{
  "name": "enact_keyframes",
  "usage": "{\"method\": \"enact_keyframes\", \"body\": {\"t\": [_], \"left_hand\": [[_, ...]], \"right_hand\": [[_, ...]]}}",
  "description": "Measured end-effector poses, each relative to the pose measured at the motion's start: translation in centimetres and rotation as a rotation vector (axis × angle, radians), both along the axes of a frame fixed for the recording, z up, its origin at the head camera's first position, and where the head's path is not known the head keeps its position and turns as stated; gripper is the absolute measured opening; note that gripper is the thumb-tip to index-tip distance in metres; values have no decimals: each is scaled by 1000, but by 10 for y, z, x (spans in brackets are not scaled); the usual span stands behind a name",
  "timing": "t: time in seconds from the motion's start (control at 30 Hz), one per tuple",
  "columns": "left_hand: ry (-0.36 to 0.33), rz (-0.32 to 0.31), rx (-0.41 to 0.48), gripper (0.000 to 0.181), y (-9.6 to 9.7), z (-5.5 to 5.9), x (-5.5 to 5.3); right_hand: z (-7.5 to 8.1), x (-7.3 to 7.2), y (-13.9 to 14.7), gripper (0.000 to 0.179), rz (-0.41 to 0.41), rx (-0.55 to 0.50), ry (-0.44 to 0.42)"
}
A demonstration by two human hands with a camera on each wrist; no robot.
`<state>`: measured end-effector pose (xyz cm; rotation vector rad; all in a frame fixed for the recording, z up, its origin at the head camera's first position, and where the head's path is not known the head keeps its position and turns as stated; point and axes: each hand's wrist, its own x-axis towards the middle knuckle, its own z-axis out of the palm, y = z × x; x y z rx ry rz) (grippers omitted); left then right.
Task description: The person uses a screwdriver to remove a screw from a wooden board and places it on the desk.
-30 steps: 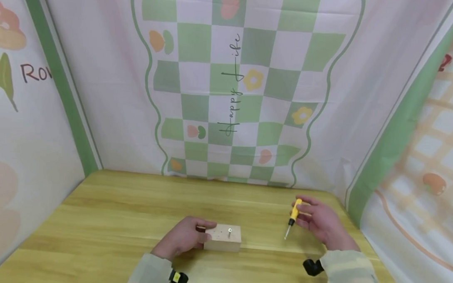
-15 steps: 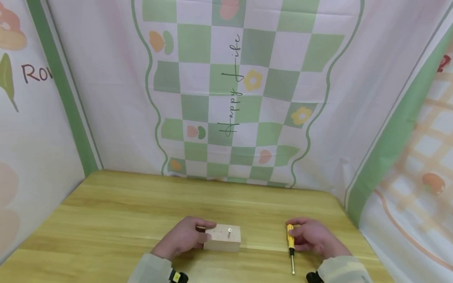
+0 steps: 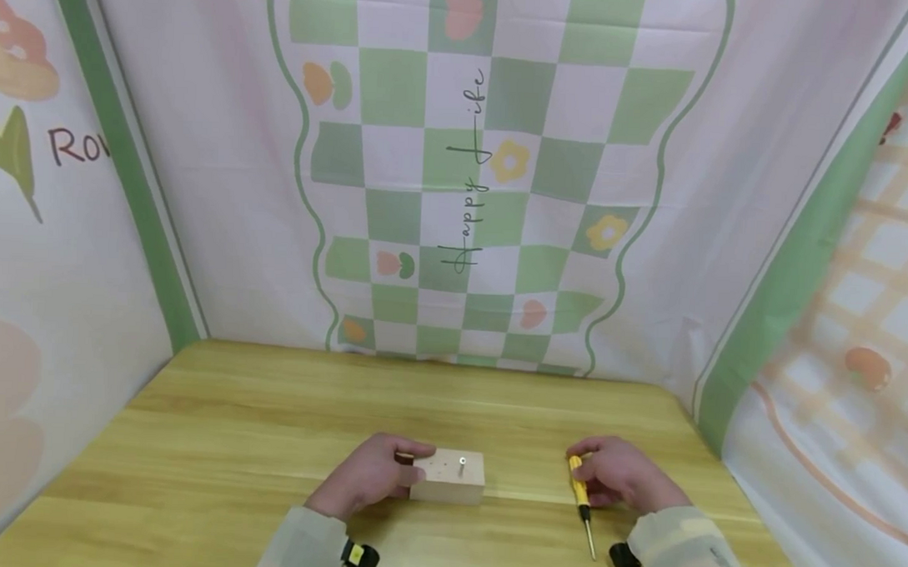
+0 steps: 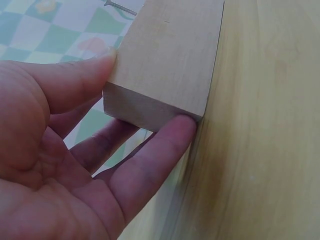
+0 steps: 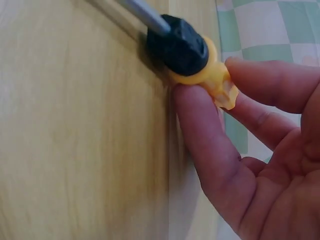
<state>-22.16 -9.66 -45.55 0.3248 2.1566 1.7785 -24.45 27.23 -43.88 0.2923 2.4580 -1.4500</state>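
A pale wooden block lies on the table in front of me, with several small holes in its top. One screw stands upright in it, toward the right end. My left hand grips the block's left end, thumb on the near top edge. In the left wrist view, fingers also touch the block's end face. To the right, my right hand holds a screwdriver by its yellow handle, between thumb and fingers. Its black collar and metal shaft point toward me, low over the table; contact with the wood is unclear.
The wood-grain table reaches back to a hanging cloth with green and white checks. More printed cloth hangs at the left and right sides. A black wrist camera sits at the left sleeve, another at the right.
My right hand has come down and toward me with the screwdriver, whose tip has swung nearer to me. The left hand and the block have stayed in place.
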Motion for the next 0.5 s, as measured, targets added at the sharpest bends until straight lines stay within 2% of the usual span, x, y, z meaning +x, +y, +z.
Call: {"method": "enact_keyframes", "body": {"t": [0.2,0.33,0.43,0.5], "left_hand": [[-7,-9,9,34,0,1,-1],[-9,-10,14,35,0,2,0],[-5,-3,4,34,0,3,2],[1,1,-6,34,0,4,2]], "right_hand": [[5,3,-2,50,-1,44,23],[16,6,-1,50,-27,16,71],[32,10,-2,55,-111,-112,173],[42,13,-5,59,-174,-303,248]]}}
